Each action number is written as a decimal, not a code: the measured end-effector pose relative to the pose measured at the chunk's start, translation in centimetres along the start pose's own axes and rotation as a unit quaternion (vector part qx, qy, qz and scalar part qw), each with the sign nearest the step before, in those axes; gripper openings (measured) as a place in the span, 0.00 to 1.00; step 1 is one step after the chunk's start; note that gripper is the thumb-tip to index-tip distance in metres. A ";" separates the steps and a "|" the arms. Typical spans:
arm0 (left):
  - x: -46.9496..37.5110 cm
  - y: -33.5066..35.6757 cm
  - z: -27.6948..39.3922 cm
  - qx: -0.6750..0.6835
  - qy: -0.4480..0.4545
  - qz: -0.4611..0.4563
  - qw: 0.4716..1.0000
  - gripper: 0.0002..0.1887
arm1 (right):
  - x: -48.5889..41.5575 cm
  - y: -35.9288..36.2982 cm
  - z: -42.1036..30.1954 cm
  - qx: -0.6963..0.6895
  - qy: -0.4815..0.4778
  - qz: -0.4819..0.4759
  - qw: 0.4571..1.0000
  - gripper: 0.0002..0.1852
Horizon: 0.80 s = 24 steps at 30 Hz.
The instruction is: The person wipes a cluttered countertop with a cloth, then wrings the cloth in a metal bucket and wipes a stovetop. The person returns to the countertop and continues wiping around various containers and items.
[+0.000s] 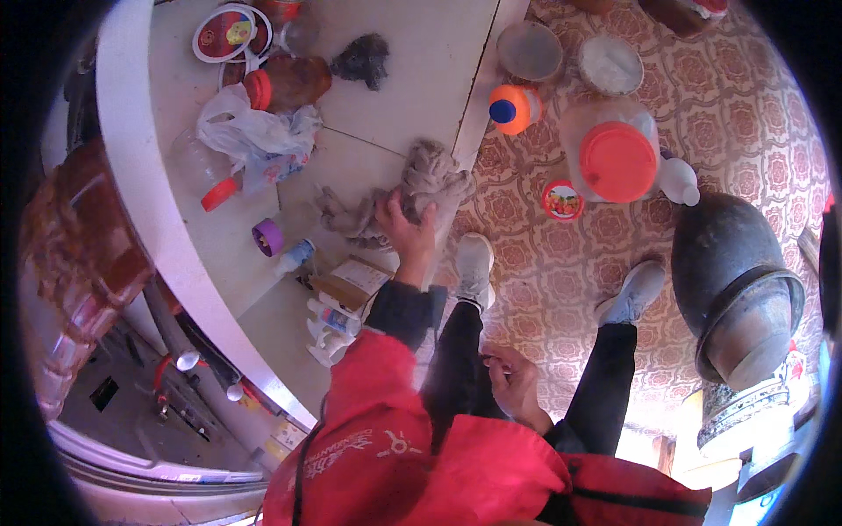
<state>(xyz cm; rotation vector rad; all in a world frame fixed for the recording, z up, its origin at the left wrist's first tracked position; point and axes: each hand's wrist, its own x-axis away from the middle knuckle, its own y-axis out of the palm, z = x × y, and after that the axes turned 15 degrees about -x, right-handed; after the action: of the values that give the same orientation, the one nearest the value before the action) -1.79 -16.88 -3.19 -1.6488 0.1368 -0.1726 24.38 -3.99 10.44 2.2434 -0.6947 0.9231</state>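
My left hand (409,235) grips a crumpled grey-brown cloth (431,172) at the edge of a tiled surface (368,121). Its thumb and fingers press into the folds, and part of the cloth trails left. My right hand (516,384) hangs above my legs with curled fingers; whether anything small is between them is unclear. Left of the cloth lie a purple cap (268,237), a small blue-and-white container (297,255) and an opened cardboard box (352,281). Beyond them are a clear plastic bag (253,135), a red-lidded brown jar (293,82) and a dark clump (364,60).
On the patterned floor (520,263) stand an orange bottle (523,108) with a blue cap, a large red-lidded jar (618,161) and a white bottle (677,179). A big dark pot (720,240) is at the right. A white raised edge (154,197) curves along the left.
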 end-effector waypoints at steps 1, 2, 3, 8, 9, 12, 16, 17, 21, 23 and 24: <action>0.0 1.7 -0.8 0.002 -0.003 0.046 0.999 0.32 | 0.0 0.0 -0.1 0.010 0.018 -0.005 1.000 0.10; -1.4 2.7 -2.2 0.027 -0.005 0.065 0.998 0.21 | 0.0 -0.1 -0.1 0.014 0.037 -0.012 0.999 0.10; -3.1 3.5 -3.7 0.044 -0.055 0.059 0.996 0.20 | 0.0 0.0 -0.2 0.014 0.050 -0.015 0.999 0.10; -15.9 3.0 -5.6 -0.104 -0.098 0.090 0.986 0.17 | -0.1 0.1 -0.5 0.007 0.046 -0.011 0.999 0.10; -18.2 2.4 -4.6 -0.126 -0.099 0.083 0.983 0.18 | -0.1 0.1 -0.5 0.003 0.042 -0.008 0.999 0.10; -22.1 1.0 0.0 -0.121 -0.114 0.042 0.985 0.19 | -0.1 0.2 -0.8 0.029 0.062 -0.012 0.998 0.10; -18.9 2.4 5.4 -0.088 -0.071 0.093 0.989 0.20 | -0.2 0.6 -0.9 0.019 0.059 -0.029 0.998 0.10; -18.7 2.4 5.8 -0.095 -0.044 0.104 0.989 0.20 | -0.3 0.7 -0.8 0.021 0.070 -0.032 0.997 0.10; -20.0 1.1 7.8 -0.010 -0.040 0.079 0.996 0.20 | -0.3 1.2 -0.4 0.017 0.065 -0.022 0.998 0.10; -22.0 0.2 10.3 0.032 -0.023 0.108 0.993 0.21 | -0.3 1.3 -0.1 0.025 0.047 -0.022 0.998 0.10; -23.0 -0.2 11.8 0.044 -0.046 0.065 0.996 0.21 | -0.4 1.4 0.0 0.023 0.046 -0.022 0.998 0.10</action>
<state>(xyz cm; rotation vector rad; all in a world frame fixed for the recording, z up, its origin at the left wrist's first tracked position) -22.11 -0.93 -4.65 -1.5516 0.1630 -0.0027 23.21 -4.84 10.57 2.2317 -0.5875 1.0223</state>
